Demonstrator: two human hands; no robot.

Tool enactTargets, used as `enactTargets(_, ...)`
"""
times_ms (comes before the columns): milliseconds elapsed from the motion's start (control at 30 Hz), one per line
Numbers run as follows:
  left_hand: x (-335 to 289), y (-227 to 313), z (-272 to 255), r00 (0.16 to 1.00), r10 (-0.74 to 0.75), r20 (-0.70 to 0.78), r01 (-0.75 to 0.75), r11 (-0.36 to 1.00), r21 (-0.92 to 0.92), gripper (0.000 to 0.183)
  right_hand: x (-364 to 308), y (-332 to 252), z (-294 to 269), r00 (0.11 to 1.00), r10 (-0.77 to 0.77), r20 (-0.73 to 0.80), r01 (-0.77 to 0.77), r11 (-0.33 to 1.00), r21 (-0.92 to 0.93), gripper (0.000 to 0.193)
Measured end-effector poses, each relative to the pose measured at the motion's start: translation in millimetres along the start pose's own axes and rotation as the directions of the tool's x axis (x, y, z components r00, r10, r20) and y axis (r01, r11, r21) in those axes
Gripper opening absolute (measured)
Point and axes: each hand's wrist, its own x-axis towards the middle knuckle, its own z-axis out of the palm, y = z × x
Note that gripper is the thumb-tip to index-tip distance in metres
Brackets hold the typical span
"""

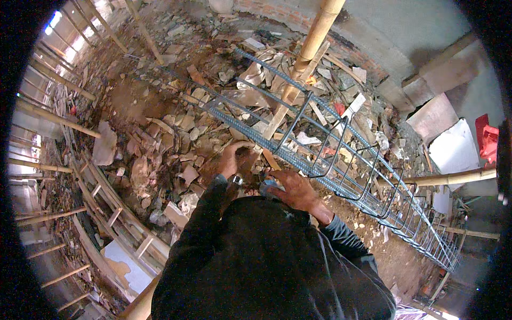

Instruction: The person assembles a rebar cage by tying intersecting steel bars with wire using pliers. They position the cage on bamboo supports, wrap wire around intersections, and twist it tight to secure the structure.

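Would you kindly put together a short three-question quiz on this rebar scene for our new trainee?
1. True or false: the rebar cage stands upright against the wall.
2. Which lies across the cage near its far end? A) a bamboo pole B) a ladder C) a hose
3. In a few words: what covers the ground under the cage?

Key:
1. False; it lies along the ground, running from the upper middle to the lower right.
2. A.
3. Broken rubble and scraps of wood and board. Both hands, left and right, are at the cage's near bar; whether they grip it cannot be told.
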Motion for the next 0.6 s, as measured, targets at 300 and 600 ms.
enactTargets(300, 11, 46, 4, 0.993, 0.038, 0.107, -0.065, 0.961, 0.269, 0.022, 1, 29, -1, 0.981, -0.193, 0.023, 0.188, 0.973, 0.135, 0.049)
enactTargets(600, 10, -14, -12, 0.994, -0.089, -0.056, 0.098, 0.98, 0.173, 0.034, -20, 7, -107, 0.98, -0.177, 0.087, 0.147, 0.95, 0.275, 0.047)
